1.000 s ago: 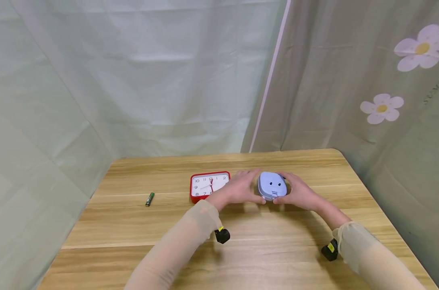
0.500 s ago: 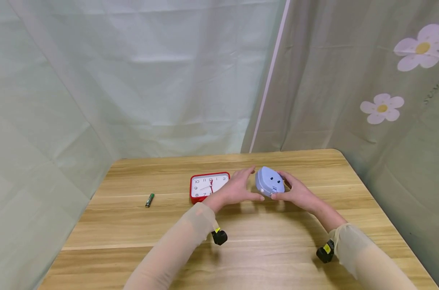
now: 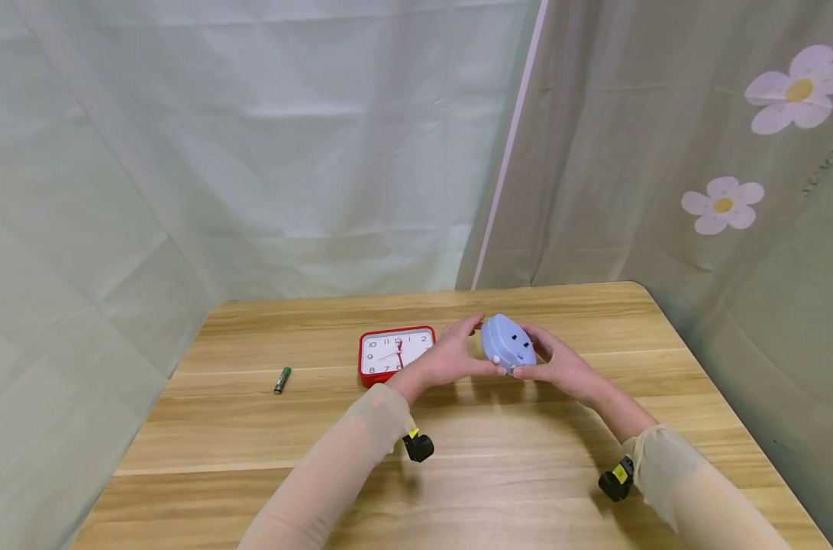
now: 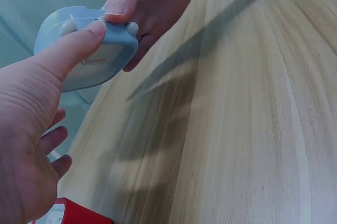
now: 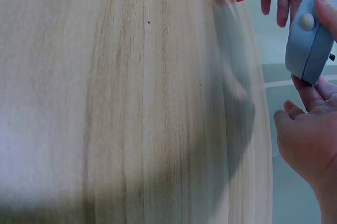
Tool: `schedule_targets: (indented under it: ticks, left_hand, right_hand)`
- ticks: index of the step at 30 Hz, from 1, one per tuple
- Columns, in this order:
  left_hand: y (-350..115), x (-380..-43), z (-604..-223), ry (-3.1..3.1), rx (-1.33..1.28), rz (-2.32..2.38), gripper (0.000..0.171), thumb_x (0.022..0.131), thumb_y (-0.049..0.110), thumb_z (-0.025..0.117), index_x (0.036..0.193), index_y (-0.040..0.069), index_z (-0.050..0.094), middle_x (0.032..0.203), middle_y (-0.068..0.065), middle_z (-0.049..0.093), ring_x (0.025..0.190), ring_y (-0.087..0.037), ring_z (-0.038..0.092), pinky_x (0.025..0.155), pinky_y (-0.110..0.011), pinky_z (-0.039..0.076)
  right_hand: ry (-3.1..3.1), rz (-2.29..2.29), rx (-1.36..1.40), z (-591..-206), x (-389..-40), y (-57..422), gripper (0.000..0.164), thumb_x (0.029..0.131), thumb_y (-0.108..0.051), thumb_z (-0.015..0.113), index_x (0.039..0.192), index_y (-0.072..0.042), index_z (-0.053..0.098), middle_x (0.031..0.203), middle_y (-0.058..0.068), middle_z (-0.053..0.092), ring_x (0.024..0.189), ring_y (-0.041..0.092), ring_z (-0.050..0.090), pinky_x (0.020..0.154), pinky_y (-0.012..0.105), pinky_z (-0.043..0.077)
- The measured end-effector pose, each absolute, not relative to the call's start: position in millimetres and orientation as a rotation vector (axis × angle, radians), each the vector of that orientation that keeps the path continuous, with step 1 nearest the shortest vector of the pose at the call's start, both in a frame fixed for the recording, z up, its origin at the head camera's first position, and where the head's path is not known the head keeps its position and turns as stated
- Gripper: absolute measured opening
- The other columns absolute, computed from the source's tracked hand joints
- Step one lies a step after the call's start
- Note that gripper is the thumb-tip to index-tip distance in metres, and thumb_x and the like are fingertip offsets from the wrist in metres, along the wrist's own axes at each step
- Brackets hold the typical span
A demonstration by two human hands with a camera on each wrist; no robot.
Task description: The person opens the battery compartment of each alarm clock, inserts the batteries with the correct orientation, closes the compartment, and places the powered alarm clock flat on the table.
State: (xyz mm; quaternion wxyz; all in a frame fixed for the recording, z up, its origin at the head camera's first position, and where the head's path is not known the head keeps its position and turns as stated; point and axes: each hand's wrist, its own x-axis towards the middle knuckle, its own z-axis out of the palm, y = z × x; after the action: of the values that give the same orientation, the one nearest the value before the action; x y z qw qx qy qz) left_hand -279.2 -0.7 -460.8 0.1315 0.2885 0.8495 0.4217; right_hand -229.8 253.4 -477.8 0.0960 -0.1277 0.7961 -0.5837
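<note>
A small light-blue alarm clock is held up over the table, tilted, its back with two black knobs facing the head camera. In the left wrist view its pale dial shows on the other side. My right hand grips its right side between thumb and fingers. Along its left edge, my left hand has the thumb on the casing beside a small white foot, fingers reaching round the far side. Part of those fingers is hidden behind the clock in the left wrist view.
Just left of the left hand lies a red square clock, face up, partly covered by that hand. Farther left is a green-and-black battery. The wooden table ends at a curtain behind.
The blue clock has been raised and turned, so its back now slants to the right. The left hand drew slightly off it, then brought its thumb back against the casing.
</note>
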Motion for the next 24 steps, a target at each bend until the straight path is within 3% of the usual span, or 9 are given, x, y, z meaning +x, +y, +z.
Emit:
schedule_targets:
  ticks: [7,18,24]
  left_hand:
    - [-1.5,-278.6,-460.0,2.297,0.781,1.361,0.101,0.075,0.052,0.089,0.157,0.025,0.038,0.153,0.002,0.043,0.142,-0.027,0.04,0.111,-0.048,0.036]
    - [-1.3,-279.5,-457.4,2.211,0.793,1.455,0.098,0.075,0.046,0.09,0.156,0.025,0.037,0.146,0.005,0.049,0.138,-0.029,0.044,0.11,-0.05,0.036]
    - [-2.3,-279.0,-455.5,2.26,0.781,1.397,0.1,0.074,0.049,0.09,0.156,0.028,0.037,0.146,0.002,0.048,0.136,-0.027,0.044,0.108,-0.051,0.038]
  right_hand:
    - [2.307,-1.743,-0.371,-478.9,-230.0,254.2,0.087,0.09,-0.019,0.08,0.16,-0.009,0.028,0.161,0.017,0.031,0.15,0.042,0.023,0.115,0.059,0.025]
    - [2.249,-1.737,-0.38,-475.2,-226.7,251.7,0.085,0.093,-0.02,0.078,0.161,-0.019,0.028,0.164,0.01,0.025,0.148,0.044,0.026,0.111,0.059,0.033]
    - [2.377,-1.62,-0.411,-473.3,-225.2,253.7,0.093,0.091,-0.026,0.08,0.164,-0.017,0.023,0.167,0.012,0.021,0.15,0.047,0.019,0.115,0.064,0.023]
